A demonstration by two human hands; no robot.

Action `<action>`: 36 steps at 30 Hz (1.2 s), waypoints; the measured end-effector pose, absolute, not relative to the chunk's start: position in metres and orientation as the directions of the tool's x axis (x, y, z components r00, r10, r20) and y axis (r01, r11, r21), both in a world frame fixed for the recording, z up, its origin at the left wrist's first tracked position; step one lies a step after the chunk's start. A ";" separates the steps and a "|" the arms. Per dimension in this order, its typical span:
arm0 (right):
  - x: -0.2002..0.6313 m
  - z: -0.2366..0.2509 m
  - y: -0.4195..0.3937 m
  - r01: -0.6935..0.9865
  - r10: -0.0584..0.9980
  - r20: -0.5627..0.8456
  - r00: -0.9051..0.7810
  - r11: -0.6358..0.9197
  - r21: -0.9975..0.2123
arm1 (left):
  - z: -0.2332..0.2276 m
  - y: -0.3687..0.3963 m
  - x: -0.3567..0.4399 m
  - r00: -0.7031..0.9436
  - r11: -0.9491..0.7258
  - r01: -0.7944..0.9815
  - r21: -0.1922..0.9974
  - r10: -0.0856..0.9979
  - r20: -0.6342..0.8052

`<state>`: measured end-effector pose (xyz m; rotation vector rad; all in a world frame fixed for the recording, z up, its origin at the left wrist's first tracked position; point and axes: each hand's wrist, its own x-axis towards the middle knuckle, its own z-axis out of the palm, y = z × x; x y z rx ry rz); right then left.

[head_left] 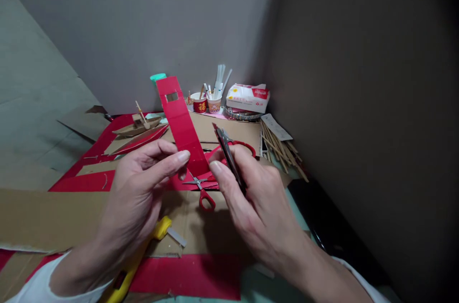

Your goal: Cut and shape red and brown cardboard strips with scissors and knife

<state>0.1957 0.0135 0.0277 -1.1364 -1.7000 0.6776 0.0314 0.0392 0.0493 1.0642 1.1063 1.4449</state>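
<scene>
My left hand (143, 183) pinches the lower part of a red cardboard strip (182, 124) between thumb and fingers. The strip stands tilted, with a small rectangular hole near its upper end. My right hand (254, 198) is closed around a slim black tool (229, 157) whose narrow tip points up and away; its exact kind does not show clearly. That tip is apart from the strip, to its right. Below and between the hands lies a pair of red-handled scissors (206, 201), blades spread. A second, larger red-handled pair (247, 145) is partly hidden behind my right hand.
A yellow glue gun or tool (163, 227) lies under my left wrist. Brown cardboard (36, 219) and red sheets cover the table. Behind stand a cardboard boat (138, 126), paper cups (214, 104) with sticks, a tissue pack (248, 98) and wooden sticks (281, 147). A black object (333, 231) lies right.
</scene>
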 end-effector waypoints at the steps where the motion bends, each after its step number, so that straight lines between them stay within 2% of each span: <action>1: 0.197 0.028 0.016 0.334 0.914 0.390 -0.108 0.403 -0.852 | 0.049 0.038 0.032 -0.101 -0.073 -0.182 0.981 0.993 0.055; 7: 0.204 0.025 0.028 0.010 0.927 0.289 -0.238 0.300 -0.954 | 0.048 0.030 0.033 0.015 0.023 -0.180 0.983 1.000 -0.020; 12: 0.202 0.023 0.029 -0.271 0.928 0.184 -0.324 0.096 -0.958 | 0.050 0.028 0.031 0.078 0.085 -0.239 0.967 0.995 -0.068; 20: 0.197 0.022 0.031 -0.433 0.911 0.170 -0.375 -0.010 -0.901 | 0.047 0.028 0.029 0.117 0.159 -0.263 0.952 0.984 -0.132; 25: 0.195 0.015 0.032 -0.437 0.911 0.181 -0.371 0.001 -0.899 | 0.045 0.029 0.031 0.106 0.162 -0.261 0.952 0.985 -0.139; 32: 0.188 0.008 0.030 -0.188 0.958 0.254 -0.132 0.227 -0.956 | 0.039 0.029 0.040 -0.009 0.082 -0.238 0.968 0.996 -0.086; 36: 0.184 0.005 0.029 -0.222 0.967 0.212 -0.139 0.179 -0.959 | 0.036 0.031 0.041 -0.079 0.088 -0.201 0.976 0.991 -0.106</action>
